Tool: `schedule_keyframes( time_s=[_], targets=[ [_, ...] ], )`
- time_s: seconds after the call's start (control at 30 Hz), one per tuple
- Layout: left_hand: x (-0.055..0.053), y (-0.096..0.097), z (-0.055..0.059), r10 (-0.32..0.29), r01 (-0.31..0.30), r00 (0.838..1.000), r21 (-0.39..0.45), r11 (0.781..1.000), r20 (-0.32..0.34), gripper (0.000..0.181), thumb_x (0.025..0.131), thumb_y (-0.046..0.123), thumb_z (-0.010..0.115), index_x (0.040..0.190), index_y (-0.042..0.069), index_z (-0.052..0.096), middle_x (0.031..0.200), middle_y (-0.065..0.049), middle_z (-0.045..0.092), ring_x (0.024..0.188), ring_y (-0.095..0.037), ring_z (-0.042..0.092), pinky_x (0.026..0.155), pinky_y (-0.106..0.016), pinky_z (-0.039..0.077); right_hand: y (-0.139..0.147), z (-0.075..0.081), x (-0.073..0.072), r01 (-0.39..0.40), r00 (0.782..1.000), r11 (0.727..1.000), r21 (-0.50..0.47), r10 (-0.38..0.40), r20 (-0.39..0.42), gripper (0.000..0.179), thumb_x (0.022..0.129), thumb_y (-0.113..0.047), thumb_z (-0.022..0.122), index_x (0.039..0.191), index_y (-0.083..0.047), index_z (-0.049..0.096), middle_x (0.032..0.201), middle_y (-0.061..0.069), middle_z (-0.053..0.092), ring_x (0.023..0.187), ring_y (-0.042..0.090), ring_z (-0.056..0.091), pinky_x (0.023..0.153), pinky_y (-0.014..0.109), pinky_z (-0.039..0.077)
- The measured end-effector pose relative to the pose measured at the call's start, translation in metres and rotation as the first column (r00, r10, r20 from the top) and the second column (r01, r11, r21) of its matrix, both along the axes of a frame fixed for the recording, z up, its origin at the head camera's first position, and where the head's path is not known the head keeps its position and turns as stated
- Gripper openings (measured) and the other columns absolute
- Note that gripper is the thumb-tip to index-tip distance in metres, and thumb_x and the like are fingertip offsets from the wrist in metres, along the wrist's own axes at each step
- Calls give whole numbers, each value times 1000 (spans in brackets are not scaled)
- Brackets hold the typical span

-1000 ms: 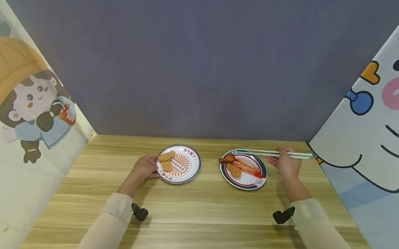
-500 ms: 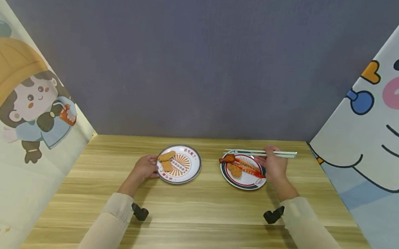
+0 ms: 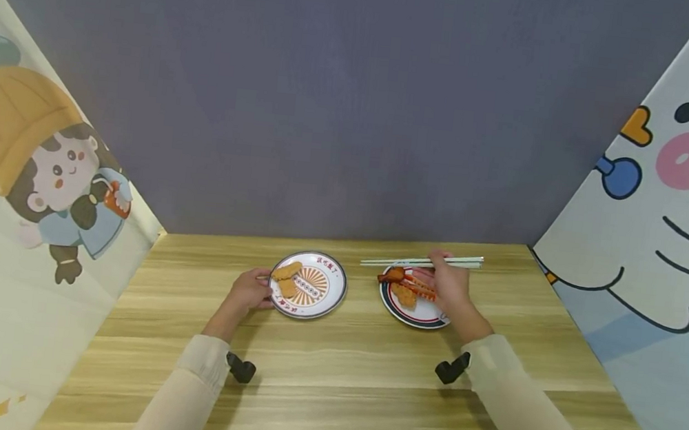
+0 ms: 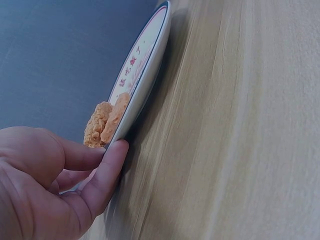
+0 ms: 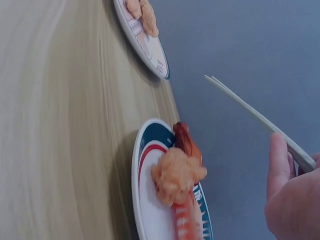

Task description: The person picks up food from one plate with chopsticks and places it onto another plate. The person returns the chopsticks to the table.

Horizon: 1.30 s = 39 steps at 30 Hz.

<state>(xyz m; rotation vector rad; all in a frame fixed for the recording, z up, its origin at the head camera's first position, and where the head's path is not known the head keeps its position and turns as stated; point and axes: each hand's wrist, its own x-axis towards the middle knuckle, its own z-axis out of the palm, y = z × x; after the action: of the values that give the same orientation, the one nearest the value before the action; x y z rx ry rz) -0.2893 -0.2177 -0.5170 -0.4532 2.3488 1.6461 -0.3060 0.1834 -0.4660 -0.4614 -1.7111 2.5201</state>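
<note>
My left hand (image 3: 250, 290) pinches the near-left rim of a white plate (image 3: 330, 288), thumb on top and fingers under the edge in the left wrist view. Two golden fried chicken pieces (image 4: 114, 117) lie on that plate, close to the thumb. My right hand (image 3: 453, 284) holds a pair of pale chopsticks (image 5: 250, 109), their tips close together with nothing between them. They point left, above the far edge of a second plate (image 3: 423, 317). This one bears a brown drumstick (image 5: 186, 140), a fried chicken piece (image 5: 175, 175) and red-and-white striped shrimp-like food (image 5: 184, 220), partly hidden by the right hand in the head view.
Both plates stand on a wood-grain table (image 3: 328, 379), a hand's width or so apart. A grey upright panel (image 3: 355, 105) borders the far edge. Cartoon-printed sheets flank the table at left (image 3: 14, 280) and right (image 3: 660, 238).
The right hand has moved left with the chopsticks, from beside the right plate to over its right side; the tips now reach past the drumstick. The left hand and both plates stay put.
</note>
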Motion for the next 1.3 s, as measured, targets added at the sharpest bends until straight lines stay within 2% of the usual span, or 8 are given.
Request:
schedule_keyframes(
  time_s=[0.1,0.3,0.5,0.6,0.77,0.93,1.17,1.3],
  targets=[
    [2,0,0,-1,1,1000,-1,1000,-9,60,92,-12,57,150,1,45,130,-27,56,77,-17,65,70,-28,68,-5,1,0,-23,1000,1000,-7,23,-1,7,103,-12,56,104,-6,53,86,6,70,68,21,76,81,39,67],
    [5,1,2,2,-2,1000,-11,1000,-14,60,93,-11,57,150,1,44,130,-28,56,77,-16,65,69,-28,68,-16,2,0,-73,997,997,1,73,-14,6,104,-11,52,106,-6,49,81,4,68,62,16,74,64,26,68],
    [3,1,2,1,-1,1000,-8,1000,-3,59,93,-10,57,150,2,46,128,-25,56,76,-16,65,69,-27,68,-30,-5,0,-107,994,994,25,107,-3,10,105,-16,55,103,-10,48,74,3,70,61,18,75,68,32,69],
    [3,0,2,0,0,1000,-10,1000,2,59,93,-10,57,150,2,46,127,-25,56,75,-17,65,69,-27,68,-40,-7,-1,-107,994,993,45,107,9,12,105,-19,56,106,-10,48,74,1,70,61,18,75,66,32,68],
    [2,0,1,2,-2,1000,-14,1000,6,59,93,-10,57,150,3,46,127,-24,55,75,-16,65,70,-28,68,-58,-12,-1,-114,993,990,86,117,-32,17,105,-14,54,114,0,50,73,1,67,56,15,71,55,26,66],
    [2,1,1,4,-4,1000,-8,1000,7,59,93,-10,58,149,3,47,126,-23,55,73,-16,65,69,-28,68,-75,-16,0,-103,991,991,86,110,-82,8,104,-13,56,102,-5,53,73,8,67,54,14,71,48,24,64],
    [3,0,1,6,-6,1000,-7,1000,0,60,92,-10,57,149,2,46,127,-25,56,73,-16,64,68,-28,68,-92,-23,0,-77,989,988,132,93,-117,13,103,-15,59,104,-3,58,75,7,69,56,14,71,48,25,64],
    [3,0,0,4,-4,1000,-10,1000,-2,59,92,-10,57,149,2,46,127,-25,56,73,-16,65,68,-27,68,-100,-27,-1,-72,991,982,175,90,-98,20,102,-20,62,111,-2,61,87,18,71,64,24,74,50,27,65]
  ],
)
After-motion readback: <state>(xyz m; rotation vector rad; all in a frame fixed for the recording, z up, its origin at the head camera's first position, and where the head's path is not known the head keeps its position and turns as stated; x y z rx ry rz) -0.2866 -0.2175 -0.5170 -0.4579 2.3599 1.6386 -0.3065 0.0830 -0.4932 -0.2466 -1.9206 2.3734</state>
